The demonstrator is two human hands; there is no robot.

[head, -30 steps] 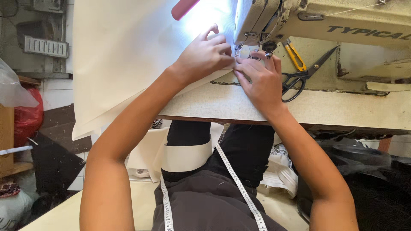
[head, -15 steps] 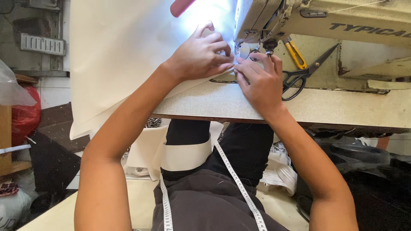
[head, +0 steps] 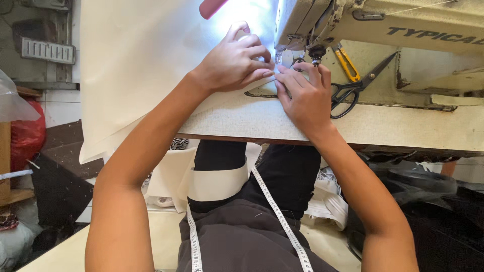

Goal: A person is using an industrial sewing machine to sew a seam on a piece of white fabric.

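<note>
Left hand [head: 237, 63] edges slightly up frame along cream fabric [head: 141, 75], toward needle area. Right hand [head: 302, 95] fingertips close in against left fingertips. Fabric's hanging edge shifts slightly left.

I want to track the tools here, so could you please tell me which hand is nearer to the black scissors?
Right. The right hand lies just beside the scissors; the left hand rests on the cloth, on the far side of the right hand.
</note>
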